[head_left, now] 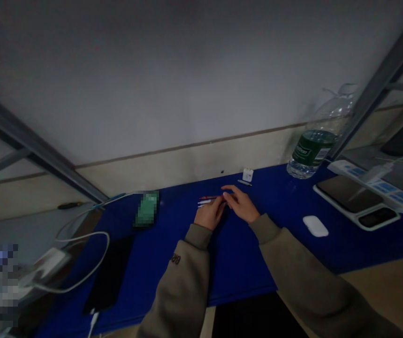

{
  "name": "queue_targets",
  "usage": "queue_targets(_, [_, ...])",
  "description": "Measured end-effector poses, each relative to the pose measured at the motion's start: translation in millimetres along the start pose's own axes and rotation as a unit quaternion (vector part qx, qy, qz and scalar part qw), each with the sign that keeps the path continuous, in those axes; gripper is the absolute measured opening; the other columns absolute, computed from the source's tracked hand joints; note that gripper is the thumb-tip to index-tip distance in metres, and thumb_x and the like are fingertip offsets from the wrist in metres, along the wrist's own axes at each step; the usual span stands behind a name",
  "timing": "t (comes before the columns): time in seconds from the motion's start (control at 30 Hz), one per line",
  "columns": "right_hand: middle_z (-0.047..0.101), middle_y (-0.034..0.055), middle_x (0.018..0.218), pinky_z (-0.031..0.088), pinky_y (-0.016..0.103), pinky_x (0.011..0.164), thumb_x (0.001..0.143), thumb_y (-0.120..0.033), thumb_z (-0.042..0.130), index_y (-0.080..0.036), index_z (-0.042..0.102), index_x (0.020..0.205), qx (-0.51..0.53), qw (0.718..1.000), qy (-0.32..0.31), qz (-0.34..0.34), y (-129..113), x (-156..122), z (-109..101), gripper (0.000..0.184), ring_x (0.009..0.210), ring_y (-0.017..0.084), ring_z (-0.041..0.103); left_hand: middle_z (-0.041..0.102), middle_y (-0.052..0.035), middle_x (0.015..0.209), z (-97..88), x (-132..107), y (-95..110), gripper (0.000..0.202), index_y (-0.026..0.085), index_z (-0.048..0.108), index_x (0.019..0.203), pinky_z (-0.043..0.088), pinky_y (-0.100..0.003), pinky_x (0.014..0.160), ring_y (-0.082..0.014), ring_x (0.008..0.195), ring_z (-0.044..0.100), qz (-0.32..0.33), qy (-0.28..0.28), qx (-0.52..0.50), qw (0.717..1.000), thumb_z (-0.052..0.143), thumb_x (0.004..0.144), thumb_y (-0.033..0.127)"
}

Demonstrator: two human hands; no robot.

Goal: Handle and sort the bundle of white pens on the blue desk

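**Clock:** 12 points away from the person, centred on the hands.

**Sleeves:** A taupe sweatshirt covers both forearms, and dark lettering marks the left sleeve (pixel 183 277).

**Left hand:** The left hand (pixel 210 212) lies on a blue desk mat (pixel 236 267), its fingers (pixel 218 203) close together over the pens. Whether they grip cannot be told.

**Right hand:** The right hand (pixel 239 203) sits at 3 from the left hand, almost touching it, with its fingers (pixel 230 190) narrow and curving toward the pens. Any hold is hidden.

**Pens:** The red and white pens (pixel 204 201) lie flat, their ends showing at 9 from the fingers, the rest hidden.

**Just beyond:** A slim grey rod (pixel 244 182) and a white charger (pixel 247 175) lie at 1.

**Right side:** A white mouse (pixel 315 226) is at 3. A dark tablet (pixel 349 194) on a white stand lies at 2, with a power strip (pixel 373 180) across it. A water bottle (pixel 312 149) stands at 1.

**Left side:** A black phone (pixel 108 274) lies at 8 with a white cable (pixel 81 239). A blurred green object (pixel 147 209) lies at 9.

**Far:** A pale wall (pixel 187 80) rises behind the mat.
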State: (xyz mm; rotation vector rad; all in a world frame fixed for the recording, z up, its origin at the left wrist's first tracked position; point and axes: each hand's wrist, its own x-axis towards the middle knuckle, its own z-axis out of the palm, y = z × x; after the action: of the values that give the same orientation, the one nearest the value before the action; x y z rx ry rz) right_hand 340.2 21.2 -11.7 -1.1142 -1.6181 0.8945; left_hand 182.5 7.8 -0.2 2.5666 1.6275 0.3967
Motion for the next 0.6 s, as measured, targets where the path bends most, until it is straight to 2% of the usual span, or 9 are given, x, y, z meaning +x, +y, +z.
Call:
queue_targets(0.2, [0.05,-0.0007,0.058,0.032,0.023,0.048,0.089,-0.045,0.044,-0.017,0.066,0.085,0.04,0.998,-0.054,0.006,8,3,1,0.036,0.053,0.011,0.044,0.065,-0.0062,0.108,0.4,0,4,0.036,0.028,0.046,0.126,0.045,-0.025,0.069,-0.0182,0.085,0.064,0.005,0.001,-0.019,1.0,0.032,0.095,0.041])
queue_targets(0.3, [0.045,-0.0029,0.053,0.028,0.022,0.044,0.087,-0.045,0.048,-0.016,0.068,0.092,0.131,0.989,-0.063,0.04,14,6,0,0.035,0.047,0.009,0.038,0.066,-0.0057,0.105,-2.8,0,-1,0.035,0.027,0.055,0.116,0.044,-0.025,0.07,-0.0178,0.086,0.063,-0.009,0.014,-0.037,0.999,0.034,0.094,0.045])
queue_targets(0.43, [0.043,-0.0045,0.05,0.025,0.022,0.041,0.083,-0.044,0.054,-0.015,0.067,0.1,0.249,0.963,-0.052,0.087,15,7,-1,0.036,0.042,0.008,0.034,0.067,-0.0051,0.097,-9.4,2,-16,0.036,0.024,0.063,0.102,0.042,-0.024,0.069,-0.0167,0.085,0.062,-0.025,0.057,-0.076,0.995,0.039,0.091,0.048])
queue_targets(0.6, [0.046,-0.0038,0.053,0.026,0.022,0.039,0.081,-0.04,0.059,-0.014,0.066,0.103,0.325,0.939,-0.049,0.101,8,5,-3,0.034,0.04,0.006,0.036,0.062,0.0,0.065,-14.8,3,-29,0.04,0.019,0.067,0.082,0.035,-0.021,0.057,-0.0113,0.059,0.053,-0.054,0.09,-0.184,0.977,0.043,0.088,0.05])
